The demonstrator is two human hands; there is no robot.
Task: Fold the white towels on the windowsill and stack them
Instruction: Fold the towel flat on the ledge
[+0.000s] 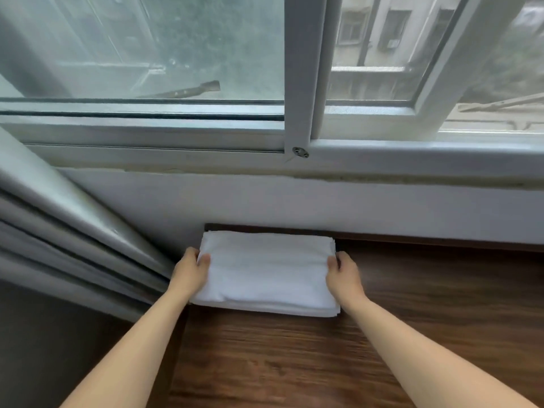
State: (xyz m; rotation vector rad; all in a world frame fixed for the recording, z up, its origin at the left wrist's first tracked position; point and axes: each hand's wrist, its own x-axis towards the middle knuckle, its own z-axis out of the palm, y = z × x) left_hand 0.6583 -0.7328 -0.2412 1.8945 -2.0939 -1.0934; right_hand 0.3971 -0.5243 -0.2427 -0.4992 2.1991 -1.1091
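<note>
Towels (266, 272) folded, stacked on windowsill (412, 304); both hands (191, 272) grip ends

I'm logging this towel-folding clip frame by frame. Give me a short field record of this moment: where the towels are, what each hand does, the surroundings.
towels: stack of folded white towels, layered edges showing at its near right corner
surface: dark wooden windowsill, stack lies at its left end against the white wall
left hand: grips the stack's left edge, thumb on top
right hand: grips the stack's right edge
unfolded towels: none in view
surroundings: grey curtain to the left, sliding window above
</note>
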